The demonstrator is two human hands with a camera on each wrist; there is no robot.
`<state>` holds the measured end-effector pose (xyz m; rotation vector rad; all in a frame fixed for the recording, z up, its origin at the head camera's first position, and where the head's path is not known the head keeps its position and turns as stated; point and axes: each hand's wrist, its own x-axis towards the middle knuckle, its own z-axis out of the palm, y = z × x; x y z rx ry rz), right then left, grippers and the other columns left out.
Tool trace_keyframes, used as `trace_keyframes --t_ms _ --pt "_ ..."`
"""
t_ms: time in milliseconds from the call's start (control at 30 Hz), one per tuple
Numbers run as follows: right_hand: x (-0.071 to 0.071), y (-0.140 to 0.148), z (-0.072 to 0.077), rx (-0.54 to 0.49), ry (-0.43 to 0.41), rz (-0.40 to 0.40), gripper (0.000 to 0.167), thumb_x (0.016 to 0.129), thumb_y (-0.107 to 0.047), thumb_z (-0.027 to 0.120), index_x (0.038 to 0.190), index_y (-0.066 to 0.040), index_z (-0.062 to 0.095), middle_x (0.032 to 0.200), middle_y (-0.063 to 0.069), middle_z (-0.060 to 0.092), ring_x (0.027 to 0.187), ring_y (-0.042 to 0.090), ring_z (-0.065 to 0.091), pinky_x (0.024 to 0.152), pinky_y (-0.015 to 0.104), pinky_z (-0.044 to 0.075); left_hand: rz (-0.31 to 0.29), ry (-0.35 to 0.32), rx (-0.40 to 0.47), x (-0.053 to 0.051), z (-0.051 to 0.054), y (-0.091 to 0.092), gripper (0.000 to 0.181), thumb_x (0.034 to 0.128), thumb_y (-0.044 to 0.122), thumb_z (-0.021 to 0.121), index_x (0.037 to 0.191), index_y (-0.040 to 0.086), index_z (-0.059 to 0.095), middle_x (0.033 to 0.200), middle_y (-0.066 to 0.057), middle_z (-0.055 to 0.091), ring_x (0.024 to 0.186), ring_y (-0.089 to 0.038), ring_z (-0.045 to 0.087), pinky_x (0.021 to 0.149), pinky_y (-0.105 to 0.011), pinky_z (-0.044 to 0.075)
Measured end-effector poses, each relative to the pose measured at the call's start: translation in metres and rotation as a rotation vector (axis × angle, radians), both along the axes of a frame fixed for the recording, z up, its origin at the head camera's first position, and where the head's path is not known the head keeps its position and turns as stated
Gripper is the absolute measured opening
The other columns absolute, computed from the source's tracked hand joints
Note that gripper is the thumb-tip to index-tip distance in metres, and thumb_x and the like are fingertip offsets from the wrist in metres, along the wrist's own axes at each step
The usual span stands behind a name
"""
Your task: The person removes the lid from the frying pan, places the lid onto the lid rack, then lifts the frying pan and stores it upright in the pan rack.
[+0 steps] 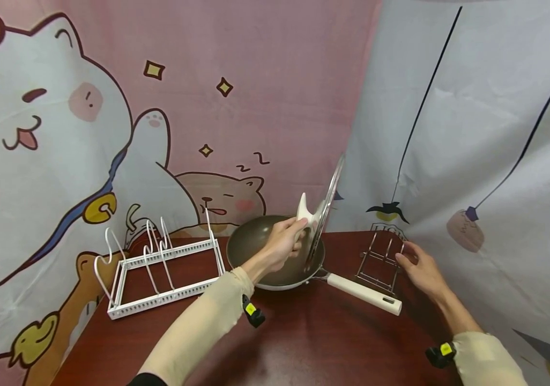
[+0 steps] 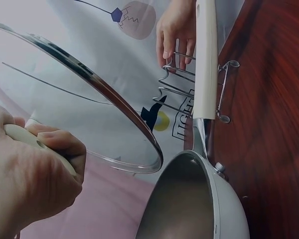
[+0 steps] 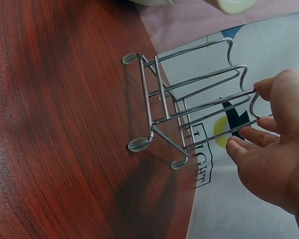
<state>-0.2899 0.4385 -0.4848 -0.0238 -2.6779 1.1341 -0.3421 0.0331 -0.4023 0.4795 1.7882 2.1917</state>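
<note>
Your left hand (image 1: 282, 244) grips the round clear-glass lid (image 1: 325, 209), steeply tilted over the round grey-lined pan (image 1: 251, 246); your right hand (image 1: 422, 271) pinches the silver wire rack (image 3: 199, 79)

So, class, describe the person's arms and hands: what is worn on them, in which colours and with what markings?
The left hand and right hand show no gloves. A cream left sleeve ends near the wrist, with black fabric at its upper end; the right sleeve is cream too. A black left wrist camera and right wrist camera each carry a yellow marking.
</note>
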Motion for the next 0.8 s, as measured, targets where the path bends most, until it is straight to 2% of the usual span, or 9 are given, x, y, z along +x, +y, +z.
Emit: trace_keyframes --t_ms 133,200,500,800 --pt "0.001 -0.002 0.000 -0.014 -0.005 0.003 0.071 0.119 -0.033 0.057 0.168 0.014 0.033 0.162 0.047 0.047 0.150 0.064 0.051 0.120 0.067 0.046 -0.003 0.001 0.014 0.000 0.003 0.003 0.032 0.1166 0.034 0.060 0.129 0.007 0.071 0.087 0.004 0.052 0.058 -0.005 0.037 0.050 -0.020 0.032" --pt "0.001 -0.002 0.000 -0.025 -0.011 0.007 0.072 0.119 -0.033 0.056 0.168 0.014 0.031 0.163 0.048 0.045 0.152 0.065 0.048 0.122 0.074 0.041 -0.007 0.003 0.023 0.000 0.005 0.005 0.031 0.1167 0.034 0.060 0.128 0.007 0.071 0.087 0.004 0.051 0.058 -0.004 0.037 0.049 -0.020 0.032" --pt "-0.001 -0.002 0.003 -0.024 -0.027 0.007 0.073 0.120 -0.033 0.054 0.170 0.013 0.028 0.165 0.049 0.043 0.154 0.066 0.045 0.124 0.076 0.038 -0.040 -0.010 0.064 -0.002 0.011 0.011 0.029 0.1175 0.032 0.058 0.127 0.007 0.070 0.090 0.004 0.051 0.058 -0.003 0.034 0.049 -0.019 0.030" --pt "-0.001 -0.002 0.001 -0.035 -0.028 0.005 0.074 0.120 -0.033 0.054 0.170 0.014 0.027 0.165 0.049 0.042 0.154 0.066 0.045 0.124 0.076 0.039 -0.059 -0.031 0.073 -0.001 0.011 0.023 0.028 0.1173 0.033 0.059 0.127 0.009 0.069 0.092 0.003 0.053 0.059 -0.003 0.035 0.049 -0.019 0.030"
